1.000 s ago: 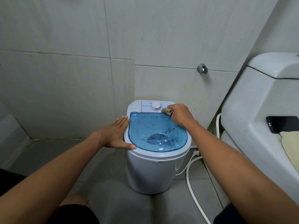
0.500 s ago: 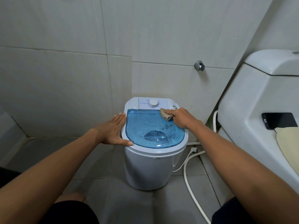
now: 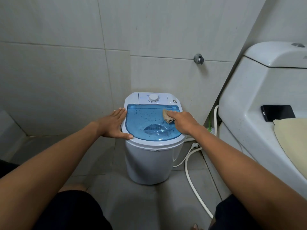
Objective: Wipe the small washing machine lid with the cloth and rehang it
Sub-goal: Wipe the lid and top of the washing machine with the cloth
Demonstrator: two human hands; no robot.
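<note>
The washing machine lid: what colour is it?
Translucent blue lid, dotted with dark specks, on a white body; seen in the head view.

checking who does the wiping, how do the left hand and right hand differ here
The left hand lies flat with straight fingers on the washer's white rim; the right hand curls round a tan cloth. The left hand stays off the blue lid; the right hand presses the cloth onto it. Both touch the small washing machine.

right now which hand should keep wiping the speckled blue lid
Right. The right hand already holds the cloth on the blue lid, beside the specks. The left hand lies flat on the machine's rim, steadying it.
</note>
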